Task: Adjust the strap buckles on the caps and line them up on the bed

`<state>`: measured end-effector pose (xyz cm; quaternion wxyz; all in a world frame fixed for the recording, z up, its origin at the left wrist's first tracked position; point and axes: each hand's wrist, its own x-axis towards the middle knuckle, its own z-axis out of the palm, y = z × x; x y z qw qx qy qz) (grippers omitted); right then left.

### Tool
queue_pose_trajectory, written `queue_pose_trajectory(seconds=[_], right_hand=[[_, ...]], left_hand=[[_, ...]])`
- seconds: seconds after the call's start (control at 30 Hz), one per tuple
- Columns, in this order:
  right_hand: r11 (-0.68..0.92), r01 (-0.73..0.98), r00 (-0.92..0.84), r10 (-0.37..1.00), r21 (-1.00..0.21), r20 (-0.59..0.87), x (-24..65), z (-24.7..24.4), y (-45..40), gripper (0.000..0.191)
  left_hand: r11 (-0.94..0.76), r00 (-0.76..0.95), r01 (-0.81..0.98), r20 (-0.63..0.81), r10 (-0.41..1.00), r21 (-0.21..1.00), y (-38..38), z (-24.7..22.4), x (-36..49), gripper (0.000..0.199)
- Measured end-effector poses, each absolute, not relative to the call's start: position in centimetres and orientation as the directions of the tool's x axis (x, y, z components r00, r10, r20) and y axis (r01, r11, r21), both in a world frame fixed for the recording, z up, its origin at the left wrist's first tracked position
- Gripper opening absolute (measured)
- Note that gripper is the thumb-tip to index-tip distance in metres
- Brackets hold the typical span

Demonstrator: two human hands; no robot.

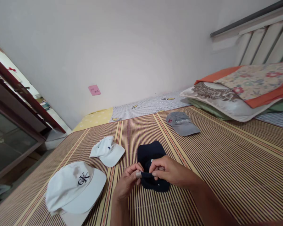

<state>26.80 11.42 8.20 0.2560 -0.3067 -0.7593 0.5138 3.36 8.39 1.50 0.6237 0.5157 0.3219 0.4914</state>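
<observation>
A dark navy baseball cap lies on the striped mat, its inside facing up and its brim pointing away from me. Across its opening runs the cap's back strap, pinched from both sides. My left hand closes on the strap's left part, thumb and fingers at a pale, buckle-like piece. Fingertips of my right hand grip the strap a little further right. Just left of my hands sits a small white cap with a tiny dark emblem. Nearer me is a larger white cap with dark lettering.
A grey cap rests farther back on the striped mat. Pillows are stacked at the right under a radiator. The wall carries a pink note. A doorway and a glass-fronted cabinet stand at the left.
</observation>
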Motion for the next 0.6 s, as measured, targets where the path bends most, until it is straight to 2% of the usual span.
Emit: queue_pose_trajectory(seconds=[0.2, 0.37, 0.6], right_hand=[[0.28, 0.255, -0.612, 0.787, -0.925, 0.069, 26.54, 8.04, 11.39, 0.012], [0.273, 0.254, -0.663, 0.748, -0.928, 0.038, 26.51, 7.87, 11.51, 0.01], [0.261, 0.259, -0.638, 0.769, -0.93, 0.038, 26.07, 8.15, 11.31, 0.01]], left_hand=[[0.002, 0.311, -0.257, 0.081, 0.947, 0.966, 8.31, 1.58, 3.75, 0.035], [0.001, 0.315, -0.231, 0.073, 0.946, 0.973, 8.3, 1.8, 3.98, 0.031], [0.028, 0.341, -0.229, 0.053, 0.938, 0.973, 8.31, 1.88, 4.34, 0.027]])
